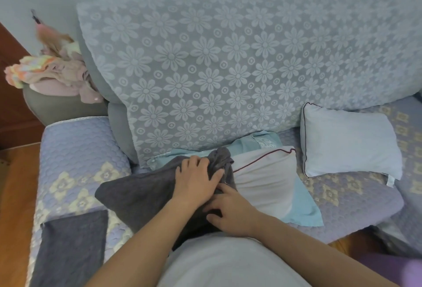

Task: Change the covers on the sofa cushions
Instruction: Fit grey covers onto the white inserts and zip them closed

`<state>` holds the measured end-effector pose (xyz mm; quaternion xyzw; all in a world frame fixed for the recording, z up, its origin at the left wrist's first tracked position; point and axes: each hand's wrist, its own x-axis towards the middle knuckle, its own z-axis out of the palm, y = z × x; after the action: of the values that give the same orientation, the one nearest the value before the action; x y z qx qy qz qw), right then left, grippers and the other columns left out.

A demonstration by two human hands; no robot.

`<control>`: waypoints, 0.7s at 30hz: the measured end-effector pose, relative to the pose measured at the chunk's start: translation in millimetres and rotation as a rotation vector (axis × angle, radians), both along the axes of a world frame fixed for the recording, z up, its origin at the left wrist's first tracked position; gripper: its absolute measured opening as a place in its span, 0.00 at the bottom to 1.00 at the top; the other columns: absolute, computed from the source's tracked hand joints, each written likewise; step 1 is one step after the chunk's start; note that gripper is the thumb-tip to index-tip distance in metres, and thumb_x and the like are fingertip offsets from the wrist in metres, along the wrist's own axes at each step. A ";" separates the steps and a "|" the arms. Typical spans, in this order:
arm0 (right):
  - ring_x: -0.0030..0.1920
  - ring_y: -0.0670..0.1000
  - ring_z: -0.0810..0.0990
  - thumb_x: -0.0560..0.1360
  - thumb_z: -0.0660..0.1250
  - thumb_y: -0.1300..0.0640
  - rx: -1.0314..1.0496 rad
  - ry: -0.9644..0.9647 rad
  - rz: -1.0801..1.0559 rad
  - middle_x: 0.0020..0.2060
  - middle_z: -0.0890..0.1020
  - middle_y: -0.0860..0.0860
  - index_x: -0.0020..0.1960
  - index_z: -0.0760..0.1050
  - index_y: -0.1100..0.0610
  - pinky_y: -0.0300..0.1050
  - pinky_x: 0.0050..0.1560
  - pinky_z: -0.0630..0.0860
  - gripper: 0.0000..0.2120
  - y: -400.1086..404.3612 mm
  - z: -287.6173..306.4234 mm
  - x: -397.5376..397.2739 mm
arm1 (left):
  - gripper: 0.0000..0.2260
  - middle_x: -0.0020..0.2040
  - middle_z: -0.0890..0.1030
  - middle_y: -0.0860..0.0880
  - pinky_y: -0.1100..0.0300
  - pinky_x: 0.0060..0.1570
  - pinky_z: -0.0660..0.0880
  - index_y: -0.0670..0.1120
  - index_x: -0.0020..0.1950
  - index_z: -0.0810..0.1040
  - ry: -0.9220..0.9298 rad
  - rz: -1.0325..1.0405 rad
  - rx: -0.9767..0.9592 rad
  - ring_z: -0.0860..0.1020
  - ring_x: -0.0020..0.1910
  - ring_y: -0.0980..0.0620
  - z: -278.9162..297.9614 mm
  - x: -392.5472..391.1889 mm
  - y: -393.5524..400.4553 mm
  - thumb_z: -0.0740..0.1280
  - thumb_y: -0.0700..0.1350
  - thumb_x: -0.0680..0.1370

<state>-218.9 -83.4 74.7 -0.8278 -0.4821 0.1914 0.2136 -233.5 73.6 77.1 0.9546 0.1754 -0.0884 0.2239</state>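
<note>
A white cushion [265, 179] with dark red piping lies on the sofa seat, its left half inside a dark grey cover [134, 197]. My left hand [196, 177] grips the bunched upper edge of the grey cover's opening. My right hand [230, 209] pinches the lower edge of that opening close to my body. Under the cushion lies a flat light blue cover [306, 209]. A second bare white cushion [349, 143] leans against the backrest to the right. Another dark grey cover [70, 248] lies flat on the seat at the lower left.
The sofa seat [80, 156] has a quilted lilac cover with pale flowers. A lace floral throw [228, 70] drapes the backrest. A heap of pink and striped clothes [57, 70] sits on the left armrest. Wooden floor [16, 195] shows at the left.
</note>
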 end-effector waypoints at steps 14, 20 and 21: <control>0.57 0.56 0.79 0.80 0.64 0.55 -0.088 0.394 -0.967 0.53 0.84 0.55 0.56 0.81 0.58 0.44 0.56 0.72 0.11 11.1 23.5 47.7 | 0.13 0.43 0.79 0.51 0.53 0.47 0.72 0.47 0.41 0.76 -0.073 0.215 -0.386 0.76 0.44 0.53 -1.8 -6.0 11.9 0.59 0.46 0.84; 0.47 0.57 0.83 0.73 0.74 0.54 0.076 0.718 -1.129 0.43 0.85 0.58 0.47 0.82 0.65 0.51 0.52 0.79 0.13 33.1 30.1 51.7 | 0.10 0.64 0.72 0.56 0.61 0.64 0.69 0.53 0.56 0.76 -0.217 0.082 -0.434 0.73 0.60 0.58 -4.1 -38.0 24.9 0.61 0.38 0.82; 0.47 0.57 0.84 0.72 0.74 0.54 0.116 0.759 -1.120 0.43 0.85 0.58 0.47 0.82 0.64 0.51 0.52 0.80 0.13 28.4 31.3 52.4 | 0.14 0.69 0.65 0.55 0.63 0.68 0.65 0.52 0.61 0.74 -0.264 0.105 -0.428 0.68 0.64 0.60 -4.4 -46.6 30.9 0.62 0.35 0.81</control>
<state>-166.5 -55.0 106.0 -0.8155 0.1183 0.3030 0.4788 -280.1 104.6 72.7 0.8784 0.1715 0.0136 0.4459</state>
